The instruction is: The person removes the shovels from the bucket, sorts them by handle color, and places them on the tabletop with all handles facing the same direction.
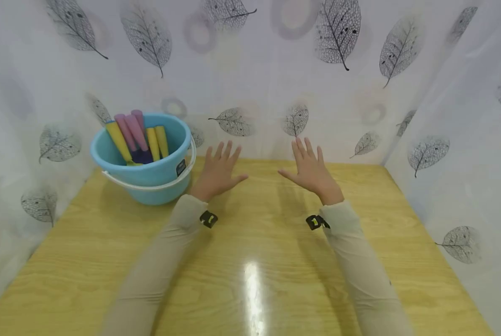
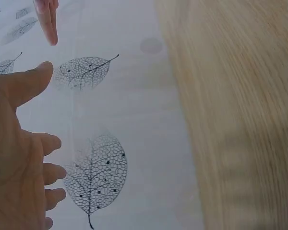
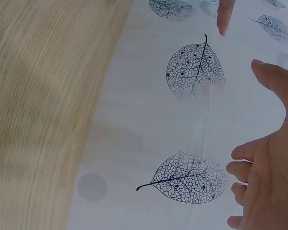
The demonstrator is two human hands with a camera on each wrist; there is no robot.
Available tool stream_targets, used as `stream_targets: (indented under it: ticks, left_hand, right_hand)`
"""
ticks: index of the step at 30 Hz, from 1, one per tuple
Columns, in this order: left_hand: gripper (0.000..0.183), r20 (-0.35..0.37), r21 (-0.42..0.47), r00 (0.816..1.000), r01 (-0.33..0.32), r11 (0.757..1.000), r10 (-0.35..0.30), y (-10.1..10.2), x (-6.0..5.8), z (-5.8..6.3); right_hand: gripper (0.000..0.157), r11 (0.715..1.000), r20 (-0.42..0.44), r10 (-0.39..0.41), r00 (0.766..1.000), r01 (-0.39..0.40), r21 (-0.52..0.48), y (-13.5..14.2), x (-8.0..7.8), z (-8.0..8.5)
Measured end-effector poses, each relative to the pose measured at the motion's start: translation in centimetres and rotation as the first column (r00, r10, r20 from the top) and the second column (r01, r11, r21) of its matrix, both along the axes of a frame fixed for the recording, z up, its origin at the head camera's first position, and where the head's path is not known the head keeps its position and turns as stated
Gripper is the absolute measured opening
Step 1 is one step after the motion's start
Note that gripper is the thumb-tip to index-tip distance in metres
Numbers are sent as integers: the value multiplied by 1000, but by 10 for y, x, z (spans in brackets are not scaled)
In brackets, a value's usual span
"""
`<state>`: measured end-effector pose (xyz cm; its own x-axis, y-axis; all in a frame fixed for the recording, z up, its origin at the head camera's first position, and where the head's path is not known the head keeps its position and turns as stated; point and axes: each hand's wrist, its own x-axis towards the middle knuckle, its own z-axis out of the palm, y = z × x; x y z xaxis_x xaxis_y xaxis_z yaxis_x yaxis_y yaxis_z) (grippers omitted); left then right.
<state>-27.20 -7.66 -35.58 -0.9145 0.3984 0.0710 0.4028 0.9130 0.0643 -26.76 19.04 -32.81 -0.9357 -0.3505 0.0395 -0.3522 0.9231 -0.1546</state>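
Note:
Both hands are held out over the wooden table (image 1: pixel 250 233), fingers spread and nothing in them. My left hand (image 1: pixel 219 171) is just right of a light blue bucket (image 1: pixel 149 179) with a white handle. On the other side, my right hand (image 1: pixel 311 171) points toward the back curtain, its thumb turned inward. Inside the bucket stand several pink and purple pieces (image 1: pixel 134 133) and yellow pieces (image 1: pixel 117 140) shaped like handles; their lower ends are hidden. In the left wrist view the left thumb (image 2: pixel 31 84) reaches out from the palm.
A white curtain (image 1: pixel 250 70) printed with dark leaf skeletons hangs behind the table and along both sides. Each sleeve cuff carries a small black device (image 1: pixel 208 219). A bright light reflection lies on the table between the forearms.

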Motion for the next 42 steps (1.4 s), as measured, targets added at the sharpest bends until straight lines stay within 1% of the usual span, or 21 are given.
stream_targets:
  ticks: [6,10,12,15,19,24,28,34,37,40,42]
  left_hand:
    - [81,-41,3,998,41,999,-41,-8,14,19]
    - [81,-100,3,993,59,998,-59,-13,23,31]
    - [82,-128,0,990,56,998,-56,-16,26,35]
    - [82,-120,2,992,34,999,-33,-21,26,45]
    - [82,-91,20,996,-9,1000,11,-32,25,57]
    - [83,-107,23,992,-64,998,66,-49,27,70]
    - [83,-101,48,989,-101,994,105,-66,29,75]
    - [82,-71,83,985,-148,985,155,-94,37,80]
    - [82,-86,92,980,-173,981,181,-109,40,80]
    - [83,-110,116,974,-187,975,200,-124,43,78]
    - [83,-111,132,971,-197,971,212,-133,45,76]
  right_hand:
    - [93,1000,2,10,1000,-10,16,-6,0,15]
    - [93,1000,1,18,1000,-18,20,-11,-1,24]
    - [94,999,-13,26,1000,-25,31,-14,-1,28]
    - [94,999,-26,35,999,-34,40,-18,-3,34]
    - [94,998,-38,53,998,-51,48,-27,-6,44]
    - [94,996,-58,80,995,-78,44,-40,-7,55]
    - [94,994,-74,104,992,-100,48,-53,-9,60]
    - [94,989,-76,138,987,-133,70,-78,-11,65]
    - [93,986,-74,154,985,-149,71,-91,-11,67]
    - [93,984,-75,171,982,-166,64,-105,-12,69]
    - [92,982,-75,186,980,-182,59,-113,-12,69]
